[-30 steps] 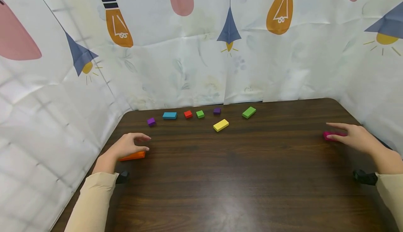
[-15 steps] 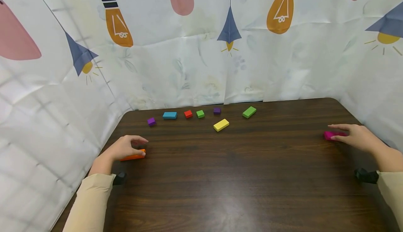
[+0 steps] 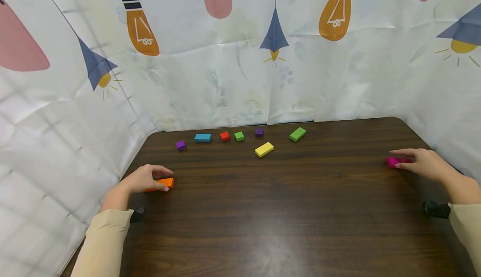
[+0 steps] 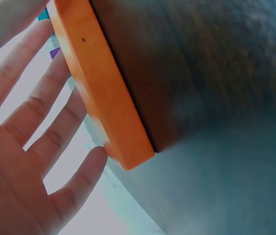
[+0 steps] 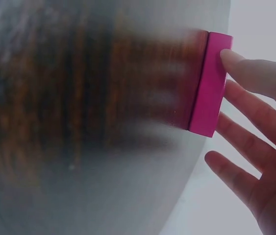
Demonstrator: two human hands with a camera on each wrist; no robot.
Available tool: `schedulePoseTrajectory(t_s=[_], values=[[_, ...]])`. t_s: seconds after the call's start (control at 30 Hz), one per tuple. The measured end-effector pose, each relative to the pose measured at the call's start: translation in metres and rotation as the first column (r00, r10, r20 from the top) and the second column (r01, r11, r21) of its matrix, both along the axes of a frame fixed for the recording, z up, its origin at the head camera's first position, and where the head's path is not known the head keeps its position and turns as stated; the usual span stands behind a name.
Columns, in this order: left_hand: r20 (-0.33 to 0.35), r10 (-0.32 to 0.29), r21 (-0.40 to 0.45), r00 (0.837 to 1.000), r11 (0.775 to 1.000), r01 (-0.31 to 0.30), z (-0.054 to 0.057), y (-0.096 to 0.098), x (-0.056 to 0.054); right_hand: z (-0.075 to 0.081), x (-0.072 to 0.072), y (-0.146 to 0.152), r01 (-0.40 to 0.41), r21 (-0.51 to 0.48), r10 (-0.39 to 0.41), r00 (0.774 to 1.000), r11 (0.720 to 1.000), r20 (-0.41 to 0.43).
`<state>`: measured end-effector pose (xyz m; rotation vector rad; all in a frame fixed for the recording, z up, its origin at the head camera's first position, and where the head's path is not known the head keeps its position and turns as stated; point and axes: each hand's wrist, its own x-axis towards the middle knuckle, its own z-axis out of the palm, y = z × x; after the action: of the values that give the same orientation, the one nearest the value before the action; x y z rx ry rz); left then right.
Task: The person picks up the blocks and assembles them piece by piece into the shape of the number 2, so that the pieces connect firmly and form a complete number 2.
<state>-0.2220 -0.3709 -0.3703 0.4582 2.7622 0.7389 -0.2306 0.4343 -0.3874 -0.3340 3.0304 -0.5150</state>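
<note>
At the left side of the table, my left hand point(image 3: 144, 179) reaches over an orange block point(image 3: 166, 182), thumb and fingers spread. In the left wrist view its fingers point(image 4: 47, 117) are fairly straight beside the long orange block, and whether they touch it I cannot tell. Far to the right, my right hand point(image 3: 426, 164) is at a magenta block point(image 3: 393, 162), with a gap between thumb and index finger. The right wrist view has the thumb overlapping the face of the magenta block point(image 5: 210, 85), other fingers extended behind it. Both blocks lie on the table.
Along the back of the dark wooden table point(image 3: 270, 210) lie small blocks: purple point(image 3: 181, 145), blue point(image 3: 203, 138), red point(image 3: 224, 136), green point(image 3: 239, 136), dark purple point(image 3: 259, 133), yellow point(image 3: 264, 149) and a longer green one point(image 3: 297, 134). A patterned curtain point(image 3: 240, 80) encloses the table behind and sideways.
My left hand has moved down and slightly left, lower over the orange block, with its thumb now in front of it. The right hand has lowered slightly at the magenta block.
</note>
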Motion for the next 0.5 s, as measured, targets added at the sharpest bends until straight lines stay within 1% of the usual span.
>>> schedulePoseTrajectory(t_s=[0.23,0.5], values=[[0.025,-0.007,0.004,1.000,1.000,0.007,-0.0030,-0.0047,-0.0021,0.0026,0.0002,-0.0007,-0.033,0.017,0.033,0.999,0.999,-0.017],[0.029,-0.010,0.001,1.000,1.000,0.010,-0.0012,-0.0059,-0.0016,0.0017,-0.0013,-0.0002,-0.054,0.008,0.054,0.999,0.999,0.002]])
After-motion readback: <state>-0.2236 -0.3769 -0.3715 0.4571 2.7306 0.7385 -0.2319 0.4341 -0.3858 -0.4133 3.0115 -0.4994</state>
